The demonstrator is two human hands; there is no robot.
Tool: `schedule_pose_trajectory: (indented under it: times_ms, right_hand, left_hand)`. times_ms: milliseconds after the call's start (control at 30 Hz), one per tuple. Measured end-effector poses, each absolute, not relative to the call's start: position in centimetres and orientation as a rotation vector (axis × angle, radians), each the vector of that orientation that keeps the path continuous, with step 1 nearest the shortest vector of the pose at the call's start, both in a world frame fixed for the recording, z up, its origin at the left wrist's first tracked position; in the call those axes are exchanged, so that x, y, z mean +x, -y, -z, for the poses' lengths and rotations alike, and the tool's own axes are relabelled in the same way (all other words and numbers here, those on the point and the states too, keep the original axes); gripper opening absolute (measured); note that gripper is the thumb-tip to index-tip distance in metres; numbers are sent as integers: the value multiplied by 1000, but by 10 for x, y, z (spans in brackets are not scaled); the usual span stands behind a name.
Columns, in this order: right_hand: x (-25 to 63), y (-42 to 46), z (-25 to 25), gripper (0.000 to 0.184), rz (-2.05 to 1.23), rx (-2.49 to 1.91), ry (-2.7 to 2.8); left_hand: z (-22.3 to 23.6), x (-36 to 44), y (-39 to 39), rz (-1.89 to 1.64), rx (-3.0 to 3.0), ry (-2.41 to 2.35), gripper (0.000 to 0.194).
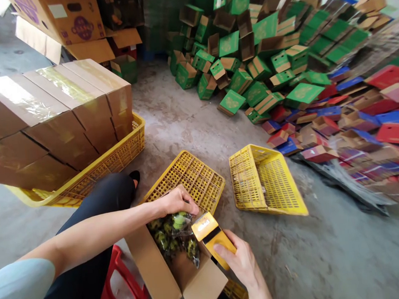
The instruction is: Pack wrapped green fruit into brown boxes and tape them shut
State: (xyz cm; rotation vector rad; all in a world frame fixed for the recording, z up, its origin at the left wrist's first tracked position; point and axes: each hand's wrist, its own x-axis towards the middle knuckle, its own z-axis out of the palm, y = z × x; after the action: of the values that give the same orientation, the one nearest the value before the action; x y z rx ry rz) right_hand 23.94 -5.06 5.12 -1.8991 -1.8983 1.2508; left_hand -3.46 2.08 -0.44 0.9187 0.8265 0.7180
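My left hand [179, 202] is closed in a pinch over the open cardboard carton [156, 266]. A clear plastic bag [181, 222] with a green item inside hangs just under its fingers, which seem to grip the bag's top. My right hand [240, 255] is wrapped round a small yellow box with a black band [214, 240], held tilted over the carton's right side. The box's upper end comes close to my left fingertips. More clear bags of green and dark items [165, 240] lie in the carton, whose flaps are folded outward.
An upturned yellow crate [196, 177] lies behind the carton, another yellow crate [277, 180] to its right. Taped brown cartons [63, 109] fill a yellow crate at left. A red stool [126, 277] stands below. Heaps of green boxes [233, 101] and red and blue boxes [354, 116] lie beyond.
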Motion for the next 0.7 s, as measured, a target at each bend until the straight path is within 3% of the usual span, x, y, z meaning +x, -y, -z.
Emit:
schedule_pose_trajectory:
  times_ms: [267, 400, 700]
  right_hand:
    - [277, 75, -61, 48, -1166, -2083, 1827]
    - [287, 77, -49, 45, -1105, -2125, 1893]
    - [248, 34, -30, 65, -512, -2598, 1930]
  left_hand:
    - [-1, -61, -36, -822, 831, -993, 36]
    - [-2, -63, -33, -826, 1042, -1019, 32]
    - [-12, -38, -5, -921, 1934, -1032, 26]
